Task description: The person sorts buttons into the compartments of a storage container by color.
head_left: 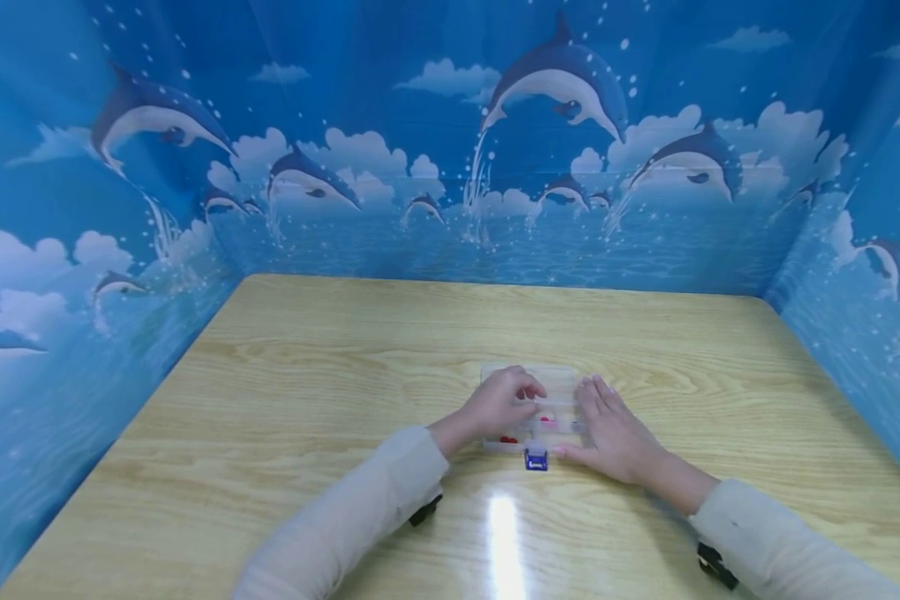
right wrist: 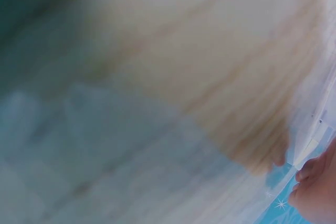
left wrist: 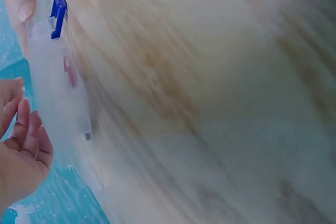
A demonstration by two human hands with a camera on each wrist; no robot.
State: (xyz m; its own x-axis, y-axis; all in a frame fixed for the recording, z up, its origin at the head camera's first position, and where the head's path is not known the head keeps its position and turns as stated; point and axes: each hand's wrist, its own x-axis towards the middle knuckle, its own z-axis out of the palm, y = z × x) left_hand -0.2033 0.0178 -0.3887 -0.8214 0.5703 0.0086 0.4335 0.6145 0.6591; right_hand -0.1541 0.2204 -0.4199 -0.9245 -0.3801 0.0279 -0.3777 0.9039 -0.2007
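A clear plastic compartment box (head_left: pixel 495 447) lies on the table with a blue latch (head_left: pixel 536 460) at its near side. Small red pieces (head_left: pixel 508 439) sit in its near left part, and another red and pink piece (head_left: pixel 547 421) lies nearer its middle. Over the box's left half, my left hand (head_left: pixel 501 403) has bent fingers, with thumb and fingertips close together; whether something tiny is between them I cannot tell. Flat along the right edge rests my right hand (head_left: pixel 621 440), fingers straight, thumb near the latch. The left wrist view shows the box's side (left wrist: pixel 60 93) and the latch.
The wood-grain table (head_left: pixel 330 367) extends around the box on all sides. A blue dolphin-print curtain (head_left: pixel 420 225) encloses its back and both sides. Dark wrist devices (head_left: pixel 425 510) show under both cream sleeves (head_left: pixel 360 500). Glare (head_left: pixel 506 542) falls on the near tabletop.
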